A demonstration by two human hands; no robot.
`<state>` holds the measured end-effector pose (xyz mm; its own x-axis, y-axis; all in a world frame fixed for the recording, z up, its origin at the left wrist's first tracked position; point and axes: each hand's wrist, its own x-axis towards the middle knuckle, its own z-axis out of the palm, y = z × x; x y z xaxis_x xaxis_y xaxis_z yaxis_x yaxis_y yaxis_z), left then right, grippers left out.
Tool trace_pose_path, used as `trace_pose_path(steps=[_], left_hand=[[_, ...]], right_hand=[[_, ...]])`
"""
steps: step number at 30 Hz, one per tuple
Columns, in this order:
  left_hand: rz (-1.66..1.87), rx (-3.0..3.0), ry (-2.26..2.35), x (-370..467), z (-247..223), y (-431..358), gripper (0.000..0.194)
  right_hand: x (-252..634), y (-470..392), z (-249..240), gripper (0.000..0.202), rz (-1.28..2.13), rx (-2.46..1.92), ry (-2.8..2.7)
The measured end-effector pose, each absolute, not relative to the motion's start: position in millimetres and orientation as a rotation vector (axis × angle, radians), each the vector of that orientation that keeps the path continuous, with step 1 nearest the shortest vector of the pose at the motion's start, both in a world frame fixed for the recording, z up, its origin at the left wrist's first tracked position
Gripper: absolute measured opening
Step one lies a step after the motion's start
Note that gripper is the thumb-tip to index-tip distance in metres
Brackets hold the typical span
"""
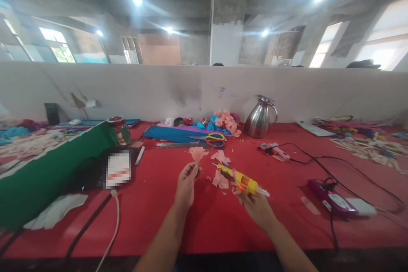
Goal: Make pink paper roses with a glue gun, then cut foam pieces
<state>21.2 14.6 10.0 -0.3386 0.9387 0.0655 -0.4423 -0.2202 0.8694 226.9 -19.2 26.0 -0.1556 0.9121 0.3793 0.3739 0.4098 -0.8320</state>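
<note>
Pinched in the fingers of my left hand [188, 180] is a pink paper flower [197, 153], its petals facing up. My right hand [255, 206] grips a yellow hot glue gun [239, 178] with a small red light glowing on it. The gun's nozzle points left toward the flower, apart from it, and a clear glue stick [263, 191] juts from its back end. Loose pink paper petals [220, 180] lie on the red table [210, 221] between my hands. Scissors [214, 138] with yellow and red handles rest beyond them on blue paper [170, 134].
A bunch of finished pink flowers [228, 121] lies at the back beside a steel jug [259, 118]. To the right are a pink glue gun [280, 153], a purple power strip [333, 199] and trailing cables. A green divider [60, 170] and a lidded jar [119, 131] stand left.
</note>
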Motion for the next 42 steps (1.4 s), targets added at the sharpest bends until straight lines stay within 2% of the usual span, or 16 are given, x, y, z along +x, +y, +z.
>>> trace_pose_path(steps=[10, 17, 21, 25, 27, 29, 31, 33, 37, 42], left_hand=[[1.811, 0.899, 0.958, 20, 0, 21, 0.024], [1.776, 0.968, 0.909, 23, -1, 17, 0.023], [1.762, 1.015, 0.914, 23, -1, 17, 0.021], [1.766, 0.978, 0.9, 23, 2, 17, 0.025], [1.782, 0.954, 0.897, 23, 2, 17, 0.027], [1.798, 0.938, 0.9, 23, 3, 17, 0.027], [1.807, 0.931, 0.921, 22, 3, 17, 0.024], [1.809, 0.949, 0.94, 22, 4, 16, 0.02], [1.805, 1.009, 0.928, 19, 4, 16, 0.017], [1.811, 1.011, 0.928, 19, 3, 17, 0.014]], right_hand=[[222, -15, 29, 0.046, 0.688, -1.081, -1.754], [274, 28, 17, 0.023, 0.159, -1.623, -1.957], [297, 55, 9, 0.03, -0.091, -1.947, -2.047], [287, 48, 13, 0.036, -0.137, -1.887, -1.92], [264, 28, 22, 0.033, 0.035, -1.665, -1.804], [233, 3, 34, 0.023, 0.528, -1.359, -1.687], [200, -18, 45, 0.03, 1.13, -1.141, -1.497], [172, -30, 53, 0.039, 1.464, -1.046, -1.206], [144, -29, 61, 0.038, 1.605, -0.964, -0.885], [139, -25, 61, 0.027, 1.544, -0.906, -0.897]])
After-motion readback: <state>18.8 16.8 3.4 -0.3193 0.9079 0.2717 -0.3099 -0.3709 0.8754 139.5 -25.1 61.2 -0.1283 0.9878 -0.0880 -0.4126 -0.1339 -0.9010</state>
